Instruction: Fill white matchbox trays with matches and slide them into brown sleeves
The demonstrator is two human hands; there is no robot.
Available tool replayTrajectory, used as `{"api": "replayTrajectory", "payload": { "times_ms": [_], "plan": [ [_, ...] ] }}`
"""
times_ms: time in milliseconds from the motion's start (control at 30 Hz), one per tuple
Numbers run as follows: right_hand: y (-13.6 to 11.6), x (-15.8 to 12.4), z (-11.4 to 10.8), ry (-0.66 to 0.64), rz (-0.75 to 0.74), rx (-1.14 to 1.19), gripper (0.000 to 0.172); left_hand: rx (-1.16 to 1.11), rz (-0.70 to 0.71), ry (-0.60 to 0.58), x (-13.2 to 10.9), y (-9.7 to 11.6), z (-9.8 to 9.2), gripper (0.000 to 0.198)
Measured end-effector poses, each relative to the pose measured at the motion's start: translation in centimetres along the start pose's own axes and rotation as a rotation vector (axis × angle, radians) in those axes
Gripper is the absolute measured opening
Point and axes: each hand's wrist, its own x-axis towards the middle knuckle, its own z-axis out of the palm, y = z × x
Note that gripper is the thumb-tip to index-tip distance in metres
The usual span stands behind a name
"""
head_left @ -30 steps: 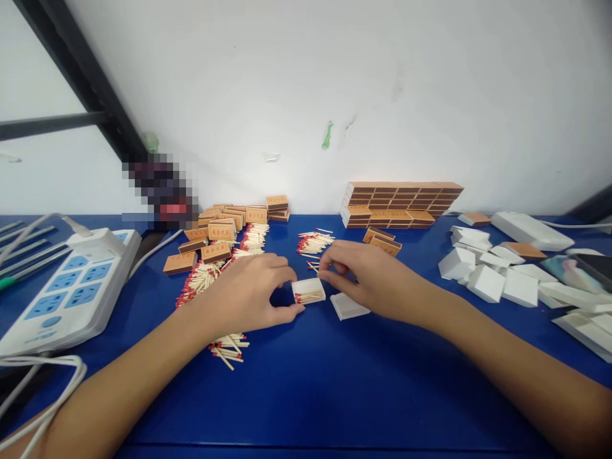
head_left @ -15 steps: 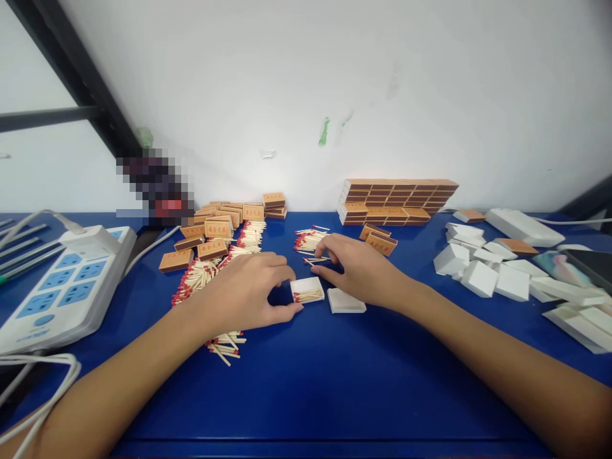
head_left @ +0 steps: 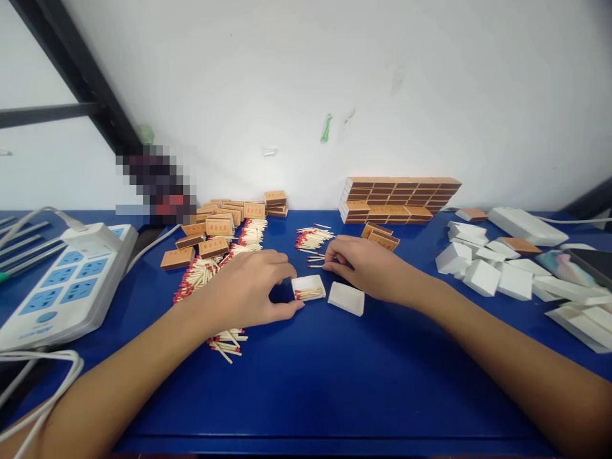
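Observation:
My left hand (head_left: 255, 287) has its thumb and forefinger bracketing the left end of a white matchbox tray (head_left: 315, 280), seemingly touching its corners. Several red-tipped matches (head_left: 310, 294) lie along the tray's near side. My right hand (head_left: 366, 264) is closed in a pinch at the tail ends of a few loose matches (head_left: 314, 260), right of and beyond the tray. A bigger cluster of matches (head_left: 313, 239) lies just past them. A second white tray (head_left: 347, 298), with no matches visible in it, rests below my right hand. Beneath my left forearm spreads a long match pile (head_left: 198, 274).
Brown matchbox sleeves (head_left: 215, 245) crowd the back left. Against the wall stands a stack of matchboxes (head_left: 401, 197), two tilted sleeves (head_left: 381, 236) before it. White trays (head_left: 480, 277) are heaped at right, near a phone (head_left: 593, 264). A power strip (head_left: 71, 280) occupies the left.
My right fingers have closed together and shifted slightly right, off the nearest matches' middles. The second tray has turned and tipped a little. My left hand stays at the first tray.

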Motion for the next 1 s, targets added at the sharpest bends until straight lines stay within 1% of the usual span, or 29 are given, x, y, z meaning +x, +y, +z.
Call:
{"api": "replayTrajectory", "payload": {
  "times_ms": [100,367,567,667,767,900,967,1000],
  "plan": [
    [0.3,0.1,-0.1,0.012,-0.023,0.016,0.004,0.001,-0.004,-0.006,0.0,-0.1,0.1,0.029],
    [0.6,0.2,0.6,0.043,-0.054,0.015,0.008,-0.001,0.001,-0.012,0.0,-0.1,0.0,0.027],
    [0.2,0.3,0.2,0.019,-0.044,0.013,0.011,-0.004,-0.015,-0.016,0.0,0.0,-0.1,0.028],
    [-0.4,-0.1,-0.3,0.021,-0.04,0.035,0.012,-0.001,-0.022,-0.014,0.0,0.0,-0.1,0.027],
    [-1.7,-0.8,-0.5,0.046,-0.075,0.089,0.013,0.012,-0.025,-0.002,0.0,0.1,-0.1,0.028],
    [-3.5,-1.6,-0.2,-0.019,-0.127,0.092,0.008,0.015,-0.03,0.001,0.1,0.0,-0.1,0.026],
    [-3.6,-1.6,-0.2,-0.033,-0.134,0.093,0.008,0.014,-0.034,-0.008,0.1,0.0,-0.1,0.026],
    [-3.3,-1.5,-0.3,-0.017,-0.13,0.099,0.009,0.014,-0.037,-0.014,0.1,0.0,-0.1,0.025]
  ]
}}
